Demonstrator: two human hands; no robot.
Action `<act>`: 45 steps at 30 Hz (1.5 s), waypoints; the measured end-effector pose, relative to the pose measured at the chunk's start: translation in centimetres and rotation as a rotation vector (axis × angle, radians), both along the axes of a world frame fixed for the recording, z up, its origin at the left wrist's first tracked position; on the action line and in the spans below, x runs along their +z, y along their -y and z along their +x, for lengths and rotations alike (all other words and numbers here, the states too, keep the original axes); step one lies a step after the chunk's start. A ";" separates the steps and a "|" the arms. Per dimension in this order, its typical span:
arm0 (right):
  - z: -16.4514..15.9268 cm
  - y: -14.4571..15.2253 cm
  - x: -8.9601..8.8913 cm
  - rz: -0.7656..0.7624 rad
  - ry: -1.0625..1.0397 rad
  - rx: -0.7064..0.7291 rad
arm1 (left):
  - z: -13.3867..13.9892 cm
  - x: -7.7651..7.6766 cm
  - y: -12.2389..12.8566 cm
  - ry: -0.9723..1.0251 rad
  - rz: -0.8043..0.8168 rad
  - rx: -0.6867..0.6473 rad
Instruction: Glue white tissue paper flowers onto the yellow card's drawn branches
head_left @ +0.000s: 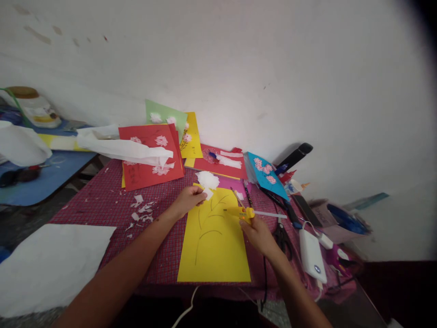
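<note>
On my feed, L hand point(189, 200) has its grip pinched on a small white paper pc. point(209, 194), up by the top L corner of the yellow sheet point(218, 262). R hand point(258, 232) has its grip wrapped round a yellow glue gun point(239, 212); the tip points L, above the sheet, and a see-thru stick point(271, 214) pokes out the back. The sheet lies flat nr. the front of the worktop point(160, 259), w/ dark branch lines drawn on it. A puffy white paper bunch point(207, 179) sits at its top edge, just beyond L hand. I see white scraps point(145, 210) off to the L, and a red card point(175, 169) w/ pink flowers farther back. On the R, I've got black scissors point(282, 239), a white power bank point(311, 255) & a blue card point(277, 186).
</note>
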State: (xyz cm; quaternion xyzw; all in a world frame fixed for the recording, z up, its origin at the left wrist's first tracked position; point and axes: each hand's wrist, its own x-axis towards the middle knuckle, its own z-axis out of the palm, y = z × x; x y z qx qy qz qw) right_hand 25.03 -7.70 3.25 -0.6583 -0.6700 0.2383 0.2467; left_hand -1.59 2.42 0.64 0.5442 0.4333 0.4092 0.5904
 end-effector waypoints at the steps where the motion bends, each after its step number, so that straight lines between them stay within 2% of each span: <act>1: 0.1 0.0 0.0 -0.003 -0.005 -0.002 | 0.0 0.1 0.0 0.001 -0.004 0.003; 6: 0.2 0.1 0.0 -0.005 -0.038 -0.003 | 0.0 0.2 0.1 0.001 -0.014 0.005; 18: 0.3 0.2 0.5 0.003 -0.009 0.004 | -0.1 -0.4 -0.2 -0.014 0.001 0.000; 30: 0.5 0.1 0.7 -0.021 0.082 -0.020 | 0.0 0.2 0.1 -0.011 -0.007 0.004; 38: 0.8 0.3 0.7 -0.042 0.097 -0.039 | 0.0 -0.7 -0.2 -0.021 0.010 -0.003; 45: 0.7 0.5 1.2 -0.032 0.062 -0.007 | 0.0 -0.7 -0.2 -0.014 0.003 -0.001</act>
